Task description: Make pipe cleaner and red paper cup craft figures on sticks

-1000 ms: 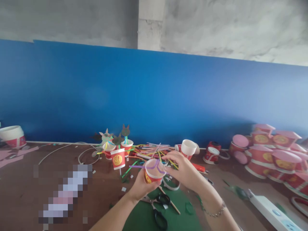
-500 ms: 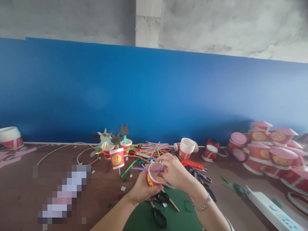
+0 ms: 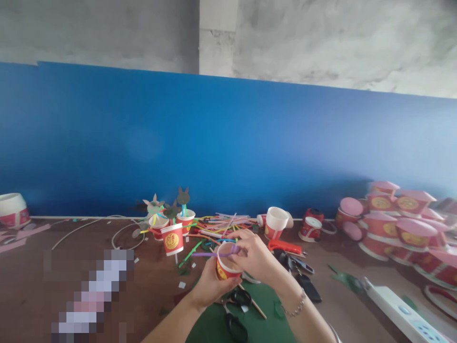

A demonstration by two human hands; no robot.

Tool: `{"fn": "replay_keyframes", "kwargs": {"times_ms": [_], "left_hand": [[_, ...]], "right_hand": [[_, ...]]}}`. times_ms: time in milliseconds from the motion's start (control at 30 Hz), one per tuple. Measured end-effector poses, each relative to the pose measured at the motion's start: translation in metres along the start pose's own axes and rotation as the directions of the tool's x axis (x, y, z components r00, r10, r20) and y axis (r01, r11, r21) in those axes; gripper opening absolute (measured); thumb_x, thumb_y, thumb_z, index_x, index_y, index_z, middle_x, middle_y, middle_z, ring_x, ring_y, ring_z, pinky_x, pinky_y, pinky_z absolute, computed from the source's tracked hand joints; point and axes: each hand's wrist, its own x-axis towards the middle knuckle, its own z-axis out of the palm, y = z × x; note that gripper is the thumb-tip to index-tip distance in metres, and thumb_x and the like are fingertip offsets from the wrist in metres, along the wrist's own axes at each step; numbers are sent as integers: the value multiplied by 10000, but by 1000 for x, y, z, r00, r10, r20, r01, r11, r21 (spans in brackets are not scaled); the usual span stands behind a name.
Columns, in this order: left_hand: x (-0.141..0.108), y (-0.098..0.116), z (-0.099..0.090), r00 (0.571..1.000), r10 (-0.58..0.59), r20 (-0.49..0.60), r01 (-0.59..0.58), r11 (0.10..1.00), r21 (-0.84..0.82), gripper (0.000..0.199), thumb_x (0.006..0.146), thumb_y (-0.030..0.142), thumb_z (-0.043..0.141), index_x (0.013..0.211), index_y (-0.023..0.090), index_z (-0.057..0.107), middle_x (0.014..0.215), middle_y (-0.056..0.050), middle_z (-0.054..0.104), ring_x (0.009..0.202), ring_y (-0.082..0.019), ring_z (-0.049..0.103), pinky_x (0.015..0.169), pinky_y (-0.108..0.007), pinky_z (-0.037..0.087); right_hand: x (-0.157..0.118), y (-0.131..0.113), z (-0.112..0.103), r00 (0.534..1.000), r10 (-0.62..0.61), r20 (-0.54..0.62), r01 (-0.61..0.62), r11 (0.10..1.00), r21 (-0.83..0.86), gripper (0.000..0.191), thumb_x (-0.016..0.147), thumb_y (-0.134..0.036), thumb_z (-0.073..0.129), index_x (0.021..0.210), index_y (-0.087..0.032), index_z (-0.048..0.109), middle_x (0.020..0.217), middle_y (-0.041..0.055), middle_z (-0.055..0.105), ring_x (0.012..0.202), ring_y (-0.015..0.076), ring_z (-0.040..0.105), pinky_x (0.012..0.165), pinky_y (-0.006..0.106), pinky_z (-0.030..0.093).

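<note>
My left hand is wrapped round a red and white paper cup with a yellow print, its mouth tilted toward me. A purple drinking straw lies across the rim and sticks out to the left. At the cup's right side, my right hand pinches the straw's other end, which looks bent or curled. Below my hands, black-handled scissors and a thin wooden stick rest on a green sheet.
Cups with animal cutouts stand left of my hands. Behind lies a heap of coloured straws. Further right are white-rimmed cups, a red-orange tool, pink-topped cups and a white power strip.
The view has shifted slightly. My right fingers have moved a little on the straw at the cup's rim. Both hands keep their holds.
</note>
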Motion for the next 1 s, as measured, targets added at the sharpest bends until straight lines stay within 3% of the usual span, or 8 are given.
{"fn": "replay_keyframes", "kwargs": {"times_ms": [133,200,267,367,567,800,900,1000], "left_hand": [[2,1,-1,999,-7,-50,6,1000,-20,653,602,375,817,1165,147,577,1149,-141,649,1049,-281,605,920,-392,463],[2,2,-2,997,-13,-81,11,1000,-17,676,589,399,820,1165,144,574,1141,-143,650,1042,-283,605,926,-403,455],[2,3,-4,994,-30,-107,32,999,9,653,602,409,810,1149,140,578,1104,-141,663,1009,-281,616,911,-413,461],[2,6,-4,992,-32,-121,35,999,23,652,612,407,804,1161,144,569,1105,-139,661,1014,-283,614,917,-420,458],[2,7,-1,999,-4,-54,2,999,-52,725,594,365,826,1217,158,522,1192,-152,622,1099,-299,576,957,-425,432],[5,-7,-5,998,46,-52,-50,995,-87,682,624,334,808,1220,184,511,1178,-134,631,1076,-287,591,935,-402,449],[6,-6,-6,990,56,-127,-62,997,-39,618,634,371,794,1165,167,553,1121,-132,655,1026,-282,610,900,-390,469],[7,1,-7,960,26,-277,-20,999,25,538,644,434,771,1061,140,601,982,-118,684,887,-254,638,803,-365,506]], "right_hand": [[2,6,-4,998,59,-2,-58,988,142,116,771,-204,594,702,-175,683,1111,87,662,1007,220,607,891,356,458],[3,9,-11,997,69,-35,-59,971,233,201,843,-287,542,898,-177,702,1100,97,666,1019,218,606,891,354,465],[3,12,-17,995,70,-67,-49,961,272,261,879,-326,496,969,-179,692,1081,98,672,1020,216,607,884,354,473],[4,15,-18,994,70,-89,-47,970,240,199,831,-310,568,879,-180,711,1076,97,671,1031,227,600,913,369,457],[4,7,-3,984,68,-164,-37,982,185,64,740,-199,649,759,-191,710,1048,74,671,1014,218,597,928,358,434],[7,10,6,985,120,-123,-108,990,94,75,717,-183,663,666,-189,718,1000,87,689,973,237,618,886,366,451],[6,7,0,981,24,-195,-12,998,62,145,780,-229,613,863,-203,730,1033,91,684,994,245,607,904,398,446],[1,-3,-11,914,-116,-388,142,989,39,252,859,-257,522,1069,-200,648,1082,98,661,1033,239,577,924,405,424]]}}
